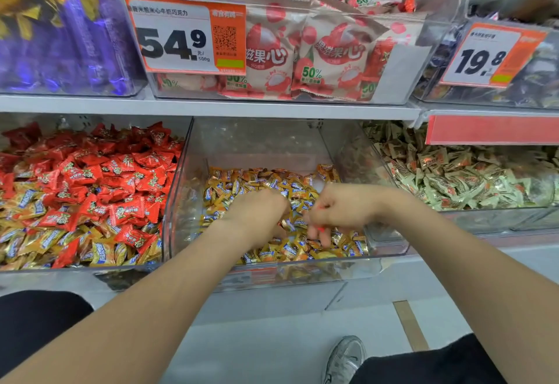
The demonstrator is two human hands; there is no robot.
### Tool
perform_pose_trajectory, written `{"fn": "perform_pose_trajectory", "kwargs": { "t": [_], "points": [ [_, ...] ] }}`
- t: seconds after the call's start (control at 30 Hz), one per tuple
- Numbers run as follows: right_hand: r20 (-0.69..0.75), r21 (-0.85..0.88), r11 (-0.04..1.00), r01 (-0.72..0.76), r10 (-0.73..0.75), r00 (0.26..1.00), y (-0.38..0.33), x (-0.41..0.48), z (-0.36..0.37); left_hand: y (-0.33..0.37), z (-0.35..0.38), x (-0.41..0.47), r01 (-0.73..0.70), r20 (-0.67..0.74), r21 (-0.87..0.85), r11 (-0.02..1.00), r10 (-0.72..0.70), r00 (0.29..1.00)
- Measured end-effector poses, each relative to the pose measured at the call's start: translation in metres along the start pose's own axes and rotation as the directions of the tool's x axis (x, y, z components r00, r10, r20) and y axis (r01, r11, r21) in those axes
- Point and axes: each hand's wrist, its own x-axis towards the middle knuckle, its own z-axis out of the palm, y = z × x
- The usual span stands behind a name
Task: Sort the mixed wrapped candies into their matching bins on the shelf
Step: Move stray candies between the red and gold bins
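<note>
Both my hands reach into the middle clear bin [390,244] on the lower shelf, which holds gold-and-blue wrapped candies [266,184]. My left hand [257,217] lies palm down on the pile with its fingers curled into the candies; what it holds is hidden. My right hand [335,214] is blurred, its fingers bent down among the wrappers, with red showing at the fingertips. The left bin [163,232] holds red candies [90,171] mixed with gold-and-blue candies [45,241] along its front. The right bin [499,217] holds pale green candies [453,171].
The upper shelf carries clear bins of purple candy [60,44], lychee packets [317,50] and dark candies [529,75], with price tags 54.9 [184,35] and 19.8 [484,56]. Below are the grey floor, my dark trousers and a grey shoe [344,359].
</note>
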Motion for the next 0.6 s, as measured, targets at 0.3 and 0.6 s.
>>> {"fn": "perform_pose_trajectory", "kwargs": {
  "t": [0.3, 0.6],
  "points": [
    [-0.214, -0.213, 0.977, 0.013, -0.059, 0.975, 0.007, 0.006, 0.014, -0.009, -0.027, -0.018, 0.120, -0.057, -0.052, 0.991, -0.123, 0.991],
    [-0.200, -0.522, 0.808, -0.275, 0.197, 0.960, 0.006, -0.005, 0.007, 0.005, -0.025, -0.037, 0.168, 0.463, 0.431, 0.887, -0.377, 0.802]
  ]
}}
